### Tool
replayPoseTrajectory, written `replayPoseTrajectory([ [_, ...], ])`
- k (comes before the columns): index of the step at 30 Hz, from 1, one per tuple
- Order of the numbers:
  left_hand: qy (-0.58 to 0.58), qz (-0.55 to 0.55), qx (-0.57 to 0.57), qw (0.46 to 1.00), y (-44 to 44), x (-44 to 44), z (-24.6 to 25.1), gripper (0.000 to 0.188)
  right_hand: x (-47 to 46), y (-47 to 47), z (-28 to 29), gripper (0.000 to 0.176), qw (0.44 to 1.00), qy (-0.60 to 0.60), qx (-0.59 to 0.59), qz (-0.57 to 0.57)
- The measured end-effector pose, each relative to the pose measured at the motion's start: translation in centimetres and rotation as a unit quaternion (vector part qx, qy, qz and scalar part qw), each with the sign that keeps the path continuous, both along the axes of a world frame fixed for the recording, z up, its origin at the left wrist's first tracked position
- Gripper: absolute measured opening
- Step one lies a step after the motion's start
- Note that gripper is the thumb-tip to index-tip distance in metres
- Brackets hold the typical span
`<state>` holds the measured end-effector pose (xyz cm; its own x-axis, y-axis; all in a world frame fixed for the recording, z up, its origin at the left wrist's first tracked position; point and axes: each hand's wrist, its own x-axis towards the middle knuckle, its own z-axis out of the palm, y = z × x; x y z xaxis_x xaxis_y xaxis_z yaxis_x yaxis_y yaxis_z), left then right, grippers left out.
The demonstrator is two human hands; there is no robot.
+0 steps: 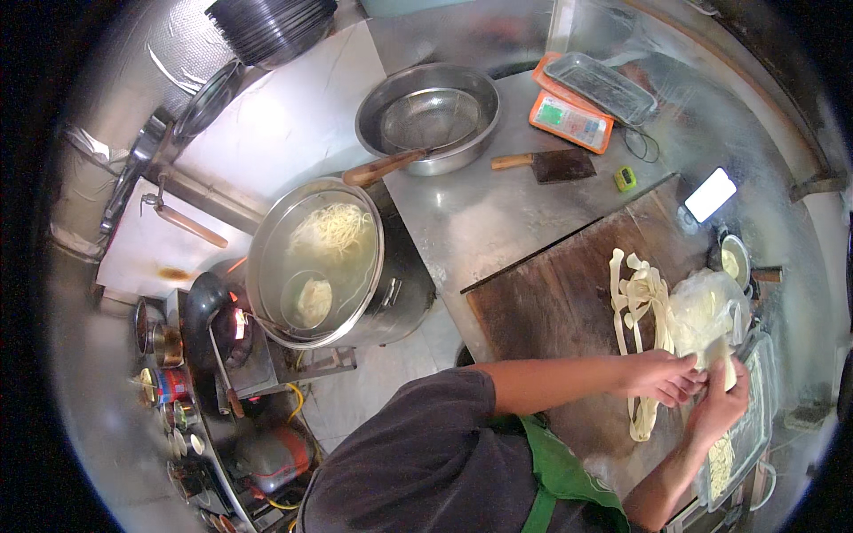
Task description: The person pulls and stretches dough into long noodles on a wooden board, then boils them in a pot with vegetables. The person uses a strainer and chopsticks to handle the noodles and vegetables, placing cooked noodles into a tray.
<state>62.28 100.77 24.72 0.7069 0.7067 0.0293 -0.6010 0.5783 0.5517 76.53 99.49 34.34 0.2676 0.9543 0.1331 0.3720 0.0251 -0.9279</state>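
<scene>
At the right side of a wooden board (pixel 533 313), my left hand (pixel 663 378) and my right hand (pixel 721 396) meet. Between them is a small piece of pale dough (pixel 718 356), pinched by the fingers of both. Just beyond my hands lies a clear plastic bag (pixel 706 303) with pale contents, probably dough. Several long dough strips (pixel 640 293) lie on the board, partly under my left wrist. Below my right hand, a clear plastic tray (pixel 760 426) holds cut noodles (pixel 721 460).
Noodles (pixel 340 226) float in a large steel pot (pixel 406 313); a smaller round strainer or ladle there holds a pale lump (pixel 314 301). Behind are a steel basin (pixel 460 156) with a strainer (pixel 433 120), a cleaver (pixel 563 166), an orange scale (pixel 566 123), a timer (pixel 625 178) and a lit phone (pixel 710 194).
</scene>
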Motion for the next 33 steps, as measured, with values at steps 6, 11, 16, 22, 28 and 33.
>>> replayPoseTrajectory([
  [6, -0.145, 0.159, -0.184, 0.959, -2.4, -0.3, 1.0, 0.034, -1.5, -9.4, -4.3, 0.011, 0.955, 0.292, -0.018, 0.048],
  [11, -0.067, 0.248, -0.237, 0.937, -3.3, -1.0, -0.1, 0.026, 0.0, -13.2, -8.0, 0.009, 0.930, 0.364, -0.040, -0.024],
  [16, -0.070, 0.281, -0.166, 0.943, -3.9, -0.2, -0.8, 0.024, -1.8, -13.5, -7.4, 0.016, 0.886, 0.454, 0.029, -0.090],
  [22, 0.197, 0.380, 0.007, 0.904, -3.3, -4.3, -1.6, 0.020, 5.4, -11.7, -14.5, 0.020, 0.878, 0.410, 0.096, -0.227],
  [28, 0.191, 0.499, -0.094, 0.840, 1.1, -26.3, -4.5, 0.041, 23.4, -28.3, -8.2, 0.026, 0.874, 0.324, 0.161, -0.325],
  [33, 0.270, 0.279, -0.065, 0.919, 2.4, -42.9, -21.4, 0.041, 31.0, -38.5, -18.5, 0.026, 0.907, 0.296, -0.054, -0.295],
])
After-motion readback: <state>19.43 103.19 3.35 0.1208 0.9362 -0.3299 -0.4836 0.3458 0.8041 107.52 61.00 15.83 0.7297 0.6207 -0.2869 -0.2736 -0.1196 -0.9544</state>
